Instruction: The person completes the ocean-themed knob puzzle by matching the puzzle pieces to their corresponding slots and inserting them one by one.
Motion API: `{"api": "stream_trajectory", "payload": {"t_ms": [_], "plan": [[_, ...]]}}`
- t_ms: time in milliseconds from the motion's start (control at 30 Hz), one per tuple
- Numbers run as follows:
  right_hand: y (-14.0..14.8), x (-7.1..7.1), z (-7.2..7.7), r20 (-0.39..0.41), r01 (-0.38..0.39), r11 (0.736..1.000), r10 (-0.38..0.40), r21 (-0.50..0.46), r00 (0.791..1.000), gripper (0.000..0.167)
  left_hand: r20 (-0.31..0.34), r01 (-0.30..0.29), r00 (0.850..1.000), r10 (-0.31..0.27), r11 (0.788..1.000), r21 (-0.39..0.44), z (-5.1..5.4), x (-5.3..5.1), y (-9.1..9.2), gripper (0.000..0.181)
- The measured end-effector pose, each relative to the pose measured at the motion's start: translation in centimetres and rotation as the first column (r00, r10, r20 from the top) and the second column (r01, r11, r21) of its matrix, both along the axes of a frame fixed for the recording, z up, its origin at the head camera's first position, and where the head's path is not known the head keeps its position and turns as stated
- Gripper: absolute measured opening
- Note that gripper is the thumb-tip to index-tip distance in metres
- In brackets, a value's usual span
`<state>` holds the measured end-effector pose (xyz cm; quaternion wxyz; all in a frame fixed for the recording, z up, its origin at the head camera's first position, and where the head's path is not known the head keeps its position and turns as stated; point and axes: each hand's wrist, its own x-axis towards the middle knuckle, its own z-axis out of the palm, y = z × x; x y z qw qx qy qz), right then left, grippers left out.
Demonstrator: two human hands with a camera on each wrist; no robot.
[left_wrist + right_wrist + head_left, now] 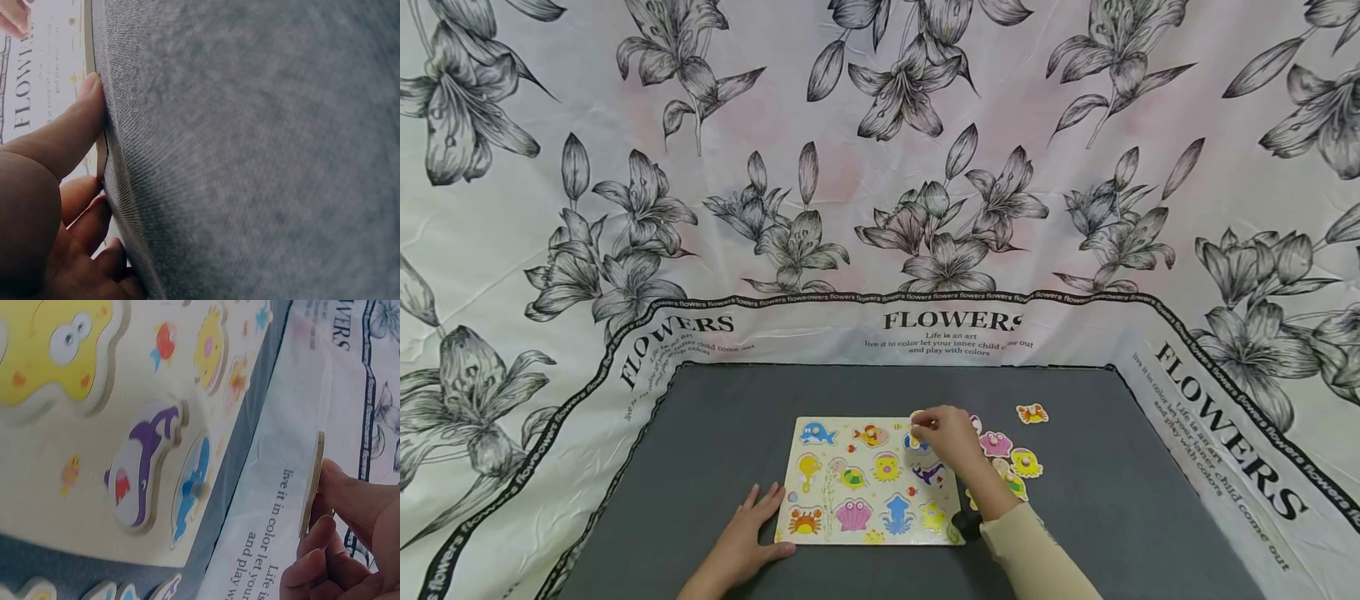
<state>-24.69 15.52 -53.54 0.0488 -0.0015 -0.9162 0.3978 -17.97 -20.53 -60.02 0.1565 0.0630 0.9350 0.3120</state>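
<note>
Right wrist: your right hand (951, 440) pinches a piece (312, 485); slackening could drop it. Left hand (747, 531) spread against board (917, 538).

Right hand (951, 437) in a pinch

White cloth (820, 187): "FLOWERS", "Life is an art"; black border (880, 297): "flowers".

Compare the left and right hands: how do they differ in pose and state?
The left hand rests against the board at its near-left corner; the right hand pinches a thin piece. The left hand is spread; the right hand is curled. No sleeve shows by the left hand; a cream sleeve shows by the right. Shared: both are ungloved.
</note>
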Motion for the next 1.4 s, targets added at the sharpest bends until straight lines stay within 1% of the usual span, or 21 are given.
{"api": "stream_trajectory", "payload": {"t_ms": [233, 400, 600, 700, 933, 1033, 1200, 1400], "plan": [[-1.3, -0.1, -0.2, -0.027, -0.044, 0.999, 0.044, -0.003, 0.999, 0.015, -0.015, 0.004, 1.000, -0.004, 1.000, 0.003, 0.0, 0.0, 0.0, 0.100], [-2.4, -0.4, 0.1, -0.021, -0.053, 0.999, 0.053, 0.008, 0.998, 0.016, -0.007, 0.012, 1.000, -0.012, 1.000, 0.017, -0.1, -0.1, 0.0, 0.100], [-4.2, -0.6, 0.2, -0.019, -0.083, 0.996, 0.084, 0.039, 0.996, 0.014, -0.008, 0.007, 1.000, -0.007, 1.000, 0.017, 0.0, -0.2, 0.0, 0.101], [-5.3, -0.6, 0.3, -0.009, -0.104, 0.994, 0.105, 0.026, 0.994, 0.014, -0.011, 0.007, 1.000, -0.007, 1.000, 0.013, 0.1, -0.1, 0.0, 0.100], [-7.1, -0.8, 0.3, -0.029, -0.155, 0.987, 0.156, 0.028, 0.987, 0.012, -0.014, 0.012, 1.000, -0.012, 1.000, 0.013, 0.1, -0.2, -0.1, 0.101], [-7.8, -0.9, 0.5, -0.014, -0.170, 0.985, 0.171, 0.031, 0.985, 0.011, -0.011, 0.011, 1.000, -0.011, 1.000, 0.012, 0.0, -0.3, -0.1, 0.101], [-9.0, -0.9, 0.6, 0.021, -0.196, 0.981, 0.196, 0.006, 0.980, 0.011, -0.005, 0.003, 1.000, -0.003, 1.000, 0.011, 0.0, -0.2, 0.0, 0.100], [-10.6, -0.9, -0.1, 0.061, -0.216, 0.976, 0.215, -0.001, 0.975, 0.011, 0.004, -0.006, 1.000, 0.006, 1.000, 0.013, 0.3, -0.2, -0.1, 0.100]]}}
